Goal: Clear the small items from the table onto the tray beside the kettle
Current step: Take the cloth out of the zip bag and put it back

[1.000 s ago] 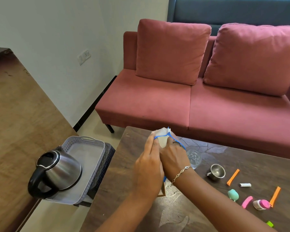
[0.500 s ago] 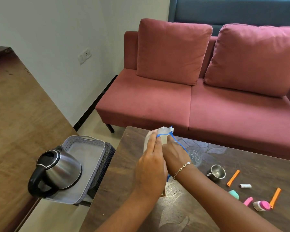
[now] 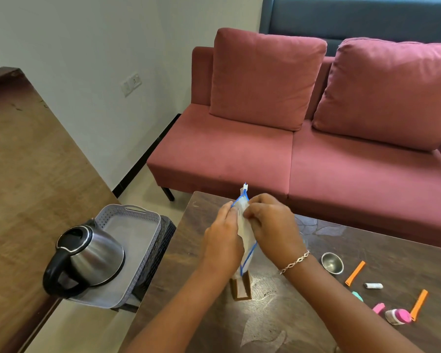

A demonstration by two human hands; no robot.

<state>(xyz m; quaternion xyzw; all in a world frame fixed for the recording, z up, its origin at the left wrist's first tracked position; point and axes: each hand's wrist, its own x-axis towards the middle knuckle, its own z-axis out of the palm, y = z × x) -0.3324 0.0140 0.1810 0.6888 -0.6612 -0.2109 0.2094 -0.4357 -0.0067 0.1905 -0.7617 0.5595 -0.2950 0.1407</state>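
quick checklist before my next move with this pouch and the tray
1. Grip on pouch: ok. The left hand and right hand both pinch the zip pouch, which is held upright.
2. Pouch mouth open: cannot tell, fingers cover it.
3. Room on tray: ok. The gray tray shows bare floor behind the kettle.
4. Small items off table: not ok. The steel cup, orange clip and white tube lie on the table.
5. A free hand: not ok, both are busy.

Silver chain bracelet point(image 3: 294, 262); right wrist
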